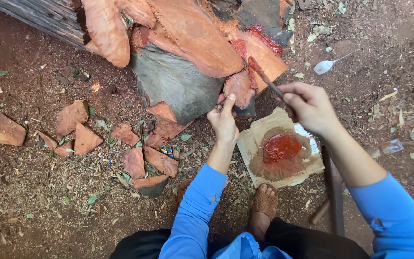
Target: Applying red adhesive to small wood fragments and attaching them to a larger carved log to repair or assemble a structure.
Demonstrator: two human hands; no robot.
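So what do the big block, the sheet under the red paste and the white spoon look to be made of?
Block: raw wood, with reddish cut faces, grey weathered bark and visible grain.
Sheet: likely corrugated cardboard, tan and matte, with ragged edges.
Spoon: probably plastic, thin and translucent white.

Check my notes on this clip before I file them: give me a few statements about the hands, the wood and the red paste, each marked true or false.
1. The right hand holds a thin tool whose tip touches the reddish wood. True.
2. The left hand lies flat on the ground. False: it presses against a wood piece on the log.
3. A blob of red paste sits on brown powder on a piece of cardboard. True.
4. The white plastic spoon is stuck in the paste. False: it lies on the ground, apart from it.
5. Wood chips lie scattered on the ground by the log. True.
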